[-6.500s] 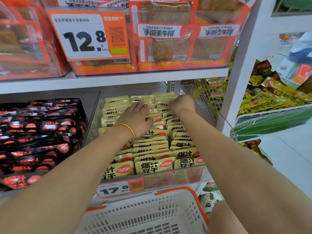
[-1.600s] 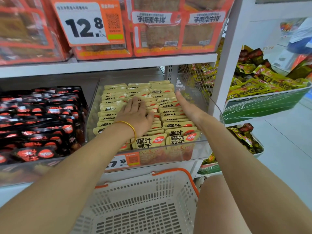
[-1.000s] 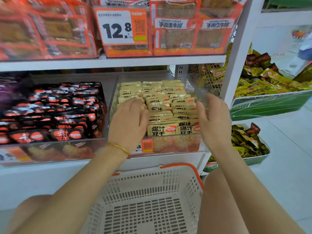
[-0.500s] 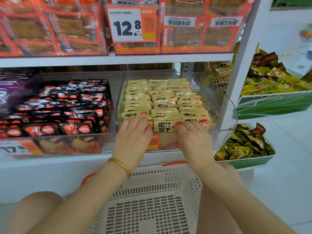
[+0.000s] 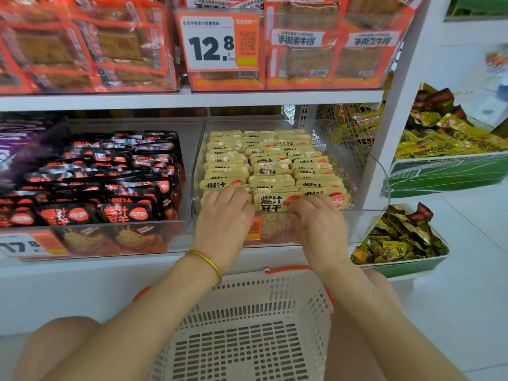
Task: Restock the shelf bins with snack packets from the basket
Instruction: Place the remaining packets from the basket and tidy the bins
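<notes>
I see yellow snack packets [image 5: 272,171], black print and red logos, standing on edge in three tight rows running near to far, filling the clear bin [image 5: 368,224]. The left bin [image 5: 176,232] is packed with black packets [image 5: 110,182]. A white slotted basket [image 5: 247,325] with an orange handle sits below the shelf, nearest me.

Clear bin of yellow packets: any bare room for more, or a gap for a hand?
Hardly. The yellow packets fill the clear bin in three tight columns, with the left hand and right hand over the front row. Only a strip between the right column and the bin's right wall looks free. The black packets beside are crowded; the basket floor shows bare.
</notes>
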Motion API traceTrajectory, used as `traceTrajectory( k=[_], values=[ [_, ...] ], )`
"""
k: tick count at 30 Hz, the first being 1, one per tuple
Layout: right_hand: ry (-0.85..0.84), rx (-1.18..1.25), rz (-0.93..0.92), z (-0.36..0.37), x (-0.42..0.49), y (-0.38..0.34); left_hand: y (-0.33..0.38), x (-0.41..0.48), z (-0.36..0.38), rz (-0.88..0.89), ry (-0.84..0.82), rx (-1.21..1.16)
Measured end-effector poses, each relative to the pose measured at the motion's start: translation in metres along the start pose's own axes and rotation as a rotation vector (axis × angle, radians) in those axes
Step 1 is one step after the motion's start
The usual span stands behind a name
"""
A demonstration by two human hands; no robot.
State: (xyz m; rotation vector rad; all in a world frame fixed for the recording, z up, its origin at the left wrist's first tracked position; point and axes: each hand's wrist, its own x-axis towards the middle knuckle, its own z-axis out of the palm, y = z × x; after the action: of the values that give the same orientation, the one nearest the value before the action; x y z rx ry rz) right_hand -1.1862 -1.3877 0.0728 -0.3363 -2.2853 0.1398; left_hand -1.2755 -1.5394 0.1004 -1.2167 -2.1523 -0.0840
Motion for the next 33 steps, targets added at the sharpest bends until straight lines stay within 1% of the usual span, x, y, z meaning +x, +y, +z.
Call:
traceTrajectory(
  k=[4,9,11,17,24,27,29,31,33],
  values=[
    [0.036,0.071,0.022,-0.002,0.031,0.001,-0.013,0.026,-0.004,-0.012,0.041,0.007],
    [-0.067,0.082,0.042,0.020,0.040,0.010,-0.017,0.037,0.014,-0.022,-0.063,-0.003],
    [-0.077,0.073,0.055,0.027,0.041,0.016,-0.015,0.040,0.022,-0.029,-0.081,-0.003],
    [-0.075,0.047,0.065,0.035,0.046,0.023,-0.013,0.047,0.033,-0.028,-0.068,-0.014],
    [-0.064,0.020,0.062,0.038,0.035,0.021,-0.011,0.036,0.039,-0.017,-0.041,0.038],
    [-0.060,-0.042,0.067,0.026,0.037,0.011,-0.011,0.033,0.039,-0.002,0.004,-0.023],
    [0.006,-0.065,0.062,0.014,0.039,-0.004,-0.014,0.027,0.036,-0.003,0.059,-0.086],
    [0.083,0.016,0.014,0.005,0.049,-0.034,-0.029,0.021,0.029,-0.026,0.151,-0.176],
    [0.100,0.127,-0.012,0.009,0.069,-0.074,-0.061,0.022,0.017,-0.081,0.217,-0.195]
  ],
)
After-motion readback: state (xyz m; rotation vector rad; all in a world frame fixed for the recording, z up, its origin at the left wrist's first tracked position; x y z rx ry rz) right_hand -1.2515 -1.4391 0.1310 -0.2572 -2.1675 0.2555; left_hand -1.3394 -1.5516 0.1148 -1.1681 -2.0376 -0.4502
